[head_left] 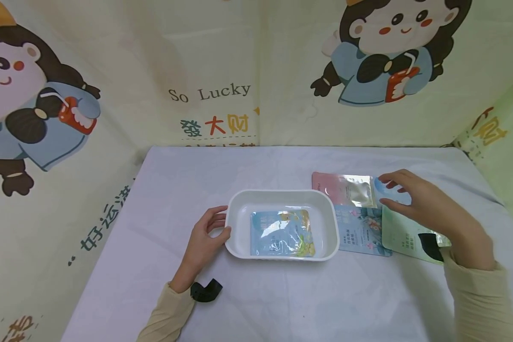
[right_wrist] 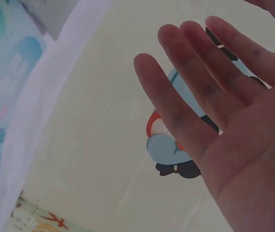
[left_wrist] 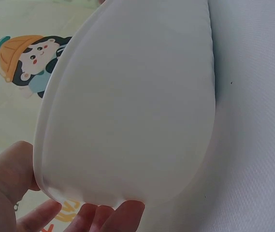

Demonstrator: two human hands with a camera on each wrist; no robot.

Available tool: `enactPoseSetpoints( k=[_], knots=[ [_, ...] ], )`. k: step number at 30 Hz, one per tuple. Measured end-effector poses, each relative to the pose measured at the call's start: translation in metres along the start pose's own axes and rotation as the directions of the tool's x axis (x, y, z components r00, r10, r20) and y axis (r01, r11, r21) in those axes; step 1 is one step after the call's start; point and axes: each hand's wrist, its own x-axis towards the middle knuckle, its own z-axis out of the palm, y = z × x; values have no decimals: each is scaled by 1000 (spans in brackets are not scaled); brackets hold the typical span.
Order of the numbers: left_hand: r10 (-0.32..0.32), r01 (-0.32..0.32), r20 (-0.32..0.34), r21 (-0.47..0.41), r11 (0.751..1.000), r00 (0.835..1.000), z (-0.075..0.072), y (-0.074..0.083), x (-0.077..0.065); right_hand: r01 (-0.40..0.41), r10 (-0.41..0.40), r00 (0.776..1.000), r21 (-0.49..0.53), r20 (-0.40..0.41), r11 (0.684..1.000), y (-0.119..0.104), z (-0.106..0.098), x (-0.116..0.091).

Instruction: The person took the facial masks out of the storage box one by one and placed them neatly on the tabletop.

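Note:
A white plastic tray (head_left: 282,192) lies in the middle of the table in the head view, with a shiny blue sheet-mask packet (head_left: 278,232) flat inside it. My left hand (head_left: 206,238) holds the tray's left end. In the left wrist view the thumb (left_wrist: 11,166) is at the rim and the other fingers touch the end wall. Over several more packets at the right hovers my right hand (head_left: 423,202), fingers spread and nothing held. Beneath or beside it are a light-blue packet (head_left: 386,189), partly hidden, and a green packet (head_left: 403,232).
A pink and silver packet (head_left: 335,186) and a flowered blue packet (head_left: 359,230) lie against the tray's right side, overlapping other packets. A white cloth (head_left: 154,199) covers the table. Behind it hangs a printed cartoon curtain (head_left: 282,71).

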Motion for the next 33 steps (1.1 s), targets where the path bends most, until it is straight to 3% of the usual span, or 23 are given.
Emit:
enactPoseSetpoints(
  k=[7, 18, 33],
  knots=[
    [-11, 11, -9, 6, 1000, 1000, 0, 0, -1, 103, -104, 994, -21, -31, 994, -14, 5, 6],
    [-9, 9, -10, 5, 1000, 1000, 0, 0, -1, 58, -58, 998, 4, 40, 998, -33, 13, 16],
    [-13, 13, -3, 13, 1000, 1000, 1, -1, -1, 135, -137, 988, 34, 66, 990, -53, 32, 26]
  ],
)
